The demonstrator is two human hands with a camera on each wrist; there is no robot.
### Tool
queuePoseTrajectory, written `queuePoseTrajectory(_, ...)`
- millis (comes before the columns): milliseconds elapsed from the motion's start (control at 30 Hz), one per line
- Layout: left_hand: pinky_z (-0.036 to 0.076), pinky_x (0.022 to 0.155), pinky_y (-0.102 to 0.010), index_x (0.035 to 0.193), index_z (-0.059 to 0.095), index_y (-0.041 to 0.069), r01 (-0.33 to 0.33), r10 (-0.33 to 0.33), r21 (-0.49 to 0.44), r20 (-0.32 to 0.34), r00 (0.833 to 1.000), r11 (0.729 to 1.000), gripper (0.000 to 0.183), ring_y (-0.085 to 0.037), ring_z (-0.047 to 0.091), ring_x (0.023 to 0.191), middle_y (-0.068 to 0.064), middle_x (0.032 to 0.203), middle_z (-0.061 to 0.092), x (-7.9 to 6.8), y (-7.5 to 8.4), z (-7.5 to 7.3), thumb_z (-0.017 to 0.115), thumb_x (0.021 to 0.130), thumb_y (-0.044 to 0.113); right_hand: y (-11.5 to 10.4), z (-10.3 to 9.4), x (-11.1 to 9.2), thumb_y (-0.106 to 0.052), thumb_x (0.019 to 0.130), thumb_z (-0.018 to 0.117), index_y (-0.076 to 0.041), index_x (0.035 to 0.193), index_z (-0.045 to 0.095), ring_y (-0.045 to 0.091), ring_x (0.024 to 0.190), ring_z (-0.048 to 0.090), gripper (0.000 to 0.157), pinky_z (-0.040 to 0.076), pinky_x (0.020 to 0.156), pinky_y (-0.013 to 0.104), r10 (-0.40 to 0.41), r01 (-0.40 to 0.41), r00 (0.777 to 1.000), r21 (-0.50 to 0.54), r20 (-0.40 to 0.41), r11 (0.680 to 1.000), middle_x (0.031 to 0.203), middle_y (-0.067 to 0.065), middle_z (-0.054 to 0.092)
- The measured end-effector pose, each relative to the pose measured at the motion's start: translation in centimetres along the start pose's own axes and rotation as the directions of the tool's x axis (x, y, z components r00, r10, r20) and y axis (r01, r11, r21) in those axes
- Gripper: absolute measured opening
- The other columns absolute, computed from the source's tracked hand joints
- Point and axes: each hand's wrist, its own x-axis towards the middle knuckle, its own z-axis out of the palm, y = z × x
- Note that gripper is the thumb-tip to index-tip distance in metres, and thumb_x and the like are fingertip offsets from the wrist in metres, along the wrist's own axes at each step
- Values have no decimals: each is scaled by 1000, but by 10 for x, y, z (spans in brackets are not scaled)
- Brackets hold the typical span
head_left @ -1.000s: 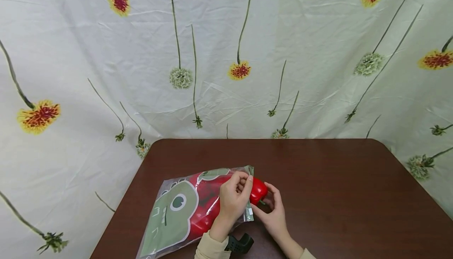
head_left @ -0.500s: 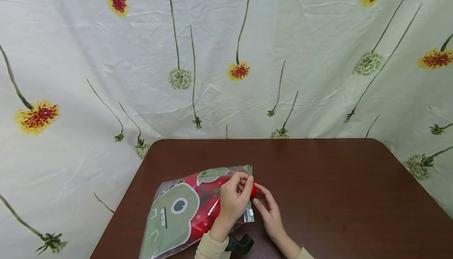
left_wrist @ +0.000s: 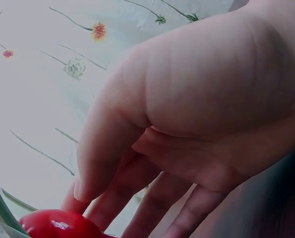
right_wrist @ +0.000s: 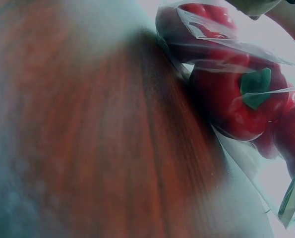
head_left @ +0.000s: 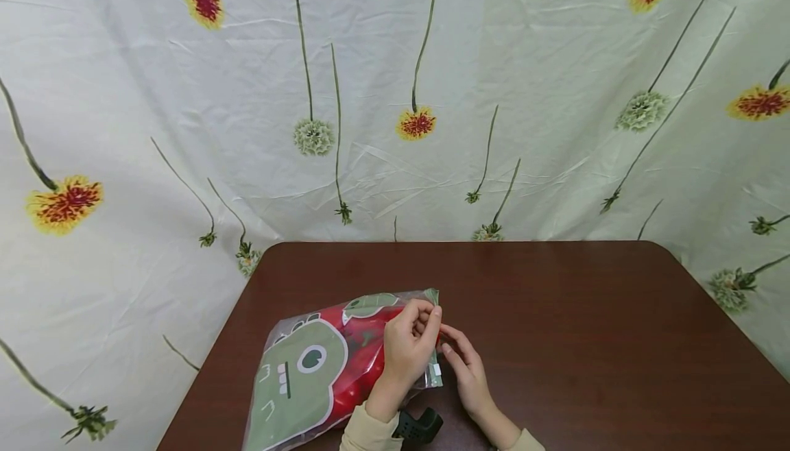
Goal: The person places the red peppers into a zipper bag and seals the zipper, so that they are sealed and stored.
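A clear zip bag [head_left: 290, 341] with a green and red cartoon print lies on the table, full of red bell peppers. With thumb and fingertips my left hand [head_left: 406, 348] pinches the bag's edge beside its mouth. My right hand [head_left: 470, 375] is at that mouth, its fingers against a red bell pepper [left_wrist: 60, 223] that sits just inside. In the left wrist view the right hand's thumb and fingers are mostly extended. Another pepper with a green stem [right_wrist: 256, 88] shows through the plastic in the right wrist view. The left hand covers part of the mouth.
The dark brown table [head_left: 586, 341] reaches to a pale flower-printed cloth [head_left: 512, 46] behind it. A black wrist device [head_left: 420, 425] sits by the left sleeve. A white slider [head_left: 437, 369] marks the near end of the bag's zip.
The right hand has moved left with the red bell pepper, which went from half outside into the bag's mouth; its grip has loosened. The left hand stays on the edge.
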Motion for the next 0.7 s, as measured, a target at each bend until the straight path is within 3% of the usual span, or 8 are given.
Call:
queuePoseTrajectory(233, 44, 46, -16, 85, 60, 8, 21, -21, 2, 6, 1000, 1000, 9, -4, 49, 48, 1, 63, 58, -13, -33, 7, 65, 84, 1, 2, 0, 1, 7, 94, 41, 4, 116, 57, 8, 104, 56, 27, 47, 85, 25, -90, 91, 995, -41, 29, 995, 114, 3, 61)
queuePoseTrajectory(700, 41, 45, -15, 82, 60, 10, 25, -24, 53, -25, 999, 998, 8, -3, 46, 50, 4, 61, 56, -12, -36, 7, 65, 85, 5, 2, 1, 2, 7, 93, 42, 5, 117, 60, 11, 111, 54, 29, 43, 92, 23, -88, 106, 985, -115, 151, 988, 116, 12, 61)
